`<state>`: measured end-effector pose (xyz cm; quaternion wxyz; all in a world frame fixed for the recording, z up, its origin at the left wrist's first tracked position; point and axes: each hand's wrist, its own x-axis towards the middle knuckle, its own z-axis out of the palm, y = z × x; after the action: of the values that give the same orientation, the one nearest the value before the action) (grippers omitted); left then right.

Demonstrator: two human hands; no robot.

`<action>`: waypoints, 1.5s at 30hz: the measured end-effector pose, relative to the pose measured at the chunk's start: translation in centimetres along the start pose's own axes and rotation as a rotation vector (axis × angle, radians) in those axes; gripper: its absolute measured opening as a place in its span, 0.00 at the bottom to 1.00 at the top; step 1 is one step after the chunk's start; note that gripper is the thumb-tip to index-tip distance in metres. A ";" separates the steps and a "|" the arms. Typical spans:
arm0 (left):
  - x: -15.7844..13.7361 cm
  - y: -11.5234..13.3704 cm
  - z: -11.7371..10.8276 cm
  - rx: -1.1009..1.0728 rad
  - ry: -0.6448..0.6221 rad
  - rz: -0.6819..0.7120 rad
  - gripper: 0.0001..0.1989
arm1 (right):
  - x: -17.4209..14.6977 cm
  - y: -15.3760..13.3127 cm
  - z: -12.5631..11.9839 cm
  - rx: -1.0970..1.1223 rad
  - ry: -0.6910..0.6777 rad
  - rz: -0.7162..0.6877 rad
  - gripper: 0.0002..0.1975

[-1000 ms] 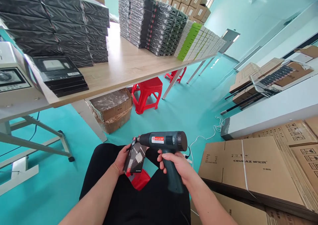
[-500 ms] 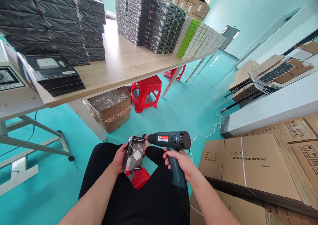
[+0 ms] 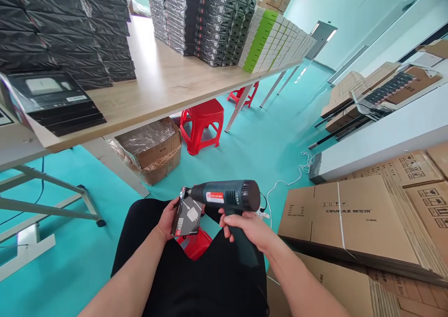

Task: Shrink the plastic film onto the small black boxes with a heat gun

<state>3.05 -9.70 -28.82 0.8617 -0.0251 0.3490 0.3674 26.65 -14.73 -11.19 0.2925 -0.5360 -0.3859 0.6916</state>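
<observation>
My left hand [image 3: 167, 220] is closed around the left side of a small black product box [image 3: 189, 216], printed with a white charger and cable. In my right hand [image 3: 241, 226] is a dark green heat gun [image 3: 226, 193], gripped by its handle. The gun's nozzle points left and overlaps the top of the box; I cannot tell whether they touch. Both are held above my lap, and part of a red stool seat [image 3: 196, 246] shows between my legs.
A wooden table [image 3: 168, 90] bears stacks of black film-wrapped boxes [image 3: 70, 32] and white and green boxes [image 3: 259, 41]. Below are an open carton [image 3: 150, 153] and a red stool [image 3: 203, 123]. Flattened cartons [image 3: 336, 228] lie at right; a white cable [image 3: 292, 179] crosses the floor.
The heat gun has moved left, bringing its nozzle over the top of the box. My left hand still holds the box, now tilted slightly differently. The whole view has shifted a little.
</observation>
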 end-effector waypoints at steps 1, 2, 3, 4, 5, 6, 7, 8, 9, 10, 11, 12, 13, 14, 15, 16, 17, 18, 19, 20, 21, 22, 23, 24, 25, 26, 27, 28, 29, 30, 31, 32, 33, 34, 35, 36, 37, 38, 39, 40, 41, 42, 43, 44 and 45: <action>-0.1 0.0 0.0 -0.004 0.013 0.022 0.18 | -0.1 -0.2 0.2 -0.039 -0.086 0.021 0.13; -0.2 0.0 0.0 -0.009 0.021 0.051 0.17 | -0.4 -0.3 0.3 -0.097 -0.187 0.056 0.11; -0.2 0.1 0.0 -0.014 0.021 0.075 0.16 | -0.7 -0.4 0.3 -0.162 -0.281 0.094 0.10; -0.3 0.1 -0.1 -0.018 0.010 0.091 0.16 | -1.0 -0.4 0.2 -0.222 -0.354 0.127 0.08; -0.3 0.1 -0.1 -0.020 -0.010 0.093 0.17 | -1.2 -0.3 0.1 -0.263 -0.388 0.143 0.07; -0.4 0.1 -0.1 -0.020 -0.035 0.081 0.18 | -1.2 -0.3 -0.1 -0.271 -0.375 0.139 0.07; -0.4 0.2 -0.2 -0.019 -0.055 0.061 0.20 | -1.0 -0.3 -0.4 -0.245 -0.317 0.118 0.07; -0.3 0.2 -0.3 -0.014 -0.065 0.038 0.21 | -0.6 -0.3 -0.8 -0.194 -0.225 0.084 0.09; -0.3 0.2 -0.3 -0.009 -0.064 0.022 0.22 | -0.1 -0.2 -1.2 -0.136 -0.121 0.051 0.10; -0.2 0.2 -0.4 -0.004 -0.055 0.011 0.22 | 0.5 -0.2 -1.7 -0.087 -0.024 0.025 0.12; -0.2 0.2 -0.5 0.001 -0.044 0.005 0.22 | 1.0 -0.2 -2.2 -0.056 0.055 0.010 0.13; -0.1 0.2 -0.6 0.005 -0.036 0.005 0.22 | 1.5 -0.1 -2.8 -0.045 0.107 0.007 0.14; 0.0 0.2 -0.7 0.008 -0.032 0.006 0.22 | 1.9 0.0 -3.3 -0.049 0.133 0.012 0.15; 0.1 0.2 -0.7 0.011 -0.033 0.007 0.23 | 2.0 0.2 -3.8 -0.057 0.135 0.024 0.15; 0.1 0.3 -0.7 0.012 -0.036 0.006 0.23 | 1.9 0.4 -4.1 -0.066 0.121 0.038 0.15; 0.1 0.3 -0.7 0.013 -0.039 0.004 0.24 | 1.6 0.7 -4.3 -0.075 0.098 0.052 0.16; 0.1 0.3 -0.7 0.010 -0.045 0.005 0.24 | 1.1 1.0 -4.4 -0.085 0.065 0.069 0.16; 0.1 0.3 -0.6 0.006 -0.053 0.010 0.24 | 0.5 1.3 -4.3 -0.099 0.024 0.090 0.15; 0.1 0.3 -0.6 0.000 -0.063 0.018 0.24 | -0.1 1.6 -4.2 -0.114 -0.022 0.116 0.15; 0.0 0.3 -0.5 -0.007 -0.072 0.029 0.24 | -0.8 2.0 -4.0 -0.130 -0.071 0.145 0.14; 0.0 0.3 -0.4 -0.013 -0.079 0.039 0.24 | -1.4 2.3 -3.8 -0.146 -0.121 0.175 0.13; 0.0 0.3 -0.3 -0.017 -0.083 0.047 0.24 | -1.9 2.5 -3.6 -0.157 -0.161 0.200 0.12; 0.0 0.3 -0.3 -0.020 -0.084 0.052 0.24 | -2.2 2.8 -3.4 -0.159 -0.185 0.214 0.12; 0.0 0.3 -0.2 -0.021 -0.086 0.052 0.24 | -2.4 3.0 -3.2 -0.152 -0.189 0.215 0.12; 0.0 0.3 -0.2 -0.021 -0.088 0.047 0.24 | -2.5 3.2 -3.0 -0.136 -0.173 0.202 0.12; 0.0 0.3 -0.1 -0.020 -0.087 0.040 0.25 | -2.5 3.4 -2.9 -0.114 -0.137 0.180 0.13; 0.0 0.3 -0.1 -0.018 -0.082 0.034 0.25 | -2.4 3.6 -2.8 -0.091 -0.091 0.153 0.13; 0.0 0.4 -0.1 -0.016 -0.074 0.031 0.24 | -2.3 3.7 -2.7 -0.072 -0.047 0.133 0.14; 0.0 0.4 -0.1 -0.017 -0.066 0.031 0.24 | -2.3 3.8 -2.7 -0.061 -0.018 0.123 0.14; 0.0 0.4 -0.2 -0.019 -0.060 0.032 0.24 | -2.3 4.0 -2.6 -0.057 -0.010 0.126 0.14; 0.0 0.4 -0.2 -0.025 -0.057 0.036 0.24 | -2.4 4.1 -2.5 -0.056 -0.032 0.142 0.14; 0.0 0.4 -0.3 -0.035 -0.053 0.046 0.24 | -2.5 4.3 -2.5 -0.053 -0.077 0.166 0.14; 0.1 0.4 -0.3 -0.049 -0.045 0.064 0.24 | -2.6 4.4 -2.4 -0.043 -0.130 0.190 0.14; 0.1 0.4 -0.4 -0.070 -0.034 0.092 0.24 | -2.8 4.6 -2.4 -0.021 -0.169 0.205 0.14; 0.2 0.4 -0.4 -0.100 -0.026 0.133 0.23 | -2.9 4.7 -2.4 0.012 -0.180 0.203 0.14; 0.3 0.4 -0.4 -0.138 -0.024 0.180 0.23 | -3.0 4.8 -2.4 0.054 -0.155 0.186 0.15; 0.3 0.4 -0.3 -0.181 -0.034 0.219 0.22 | -3.0 4.8 -2.4 0.100 -0.097 0.155 0.15; 0.3 0.5 -0.3 -0.220 -0.051 0.244 0.23 | -2.9 4.9 -2.4 0.140 -0.022 0.119 0.15; 0.3 0.6 -0.2 -0.251 -0.069 0.252 0.25 | -2.9 4.9 -2.3 0.169 0.049 0.088 0.15; 0.2 0.6 -0.1 -0.270 -0.079 0.244 0.27 | -2.8 4.9 -2.2 0.183 0.096 0.068 0.15; 0.2 0.7 0.0 -0.281 -0.078 0.223 0.29 | -2.7 4.9 -2.0 0.185 0.110 0.064 0.15; 0.2 0.8 0.1 -0.287 -0.073 0.196 0.31 | -2.7 4.9 -1.7 0.179 0.088 0.075 0.14; 0.1 0.8 0.2 -0.294 -0.068 0.171 0.33 | -2.7 5.0 -1.2 0.173 0.045 0.091 0.14; 0.2 0.8 0.2 -0.304 -0.068 0.148 0.34 | -2.7 5.1 -0.7 0.172 -0.001 0.097 0.13; 0.2 0.8 0.3 -0.314 -0.074 0.128 0.35 | -2.6 5.1 -0.1 0.177 -0.034 0.087 0.13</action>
<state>2.77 -8.90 -28.55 0.8343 -0.1237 0.2564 0.4722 27.49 -19.57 -14.18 0.3017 -0.5125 -0.3046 0.7440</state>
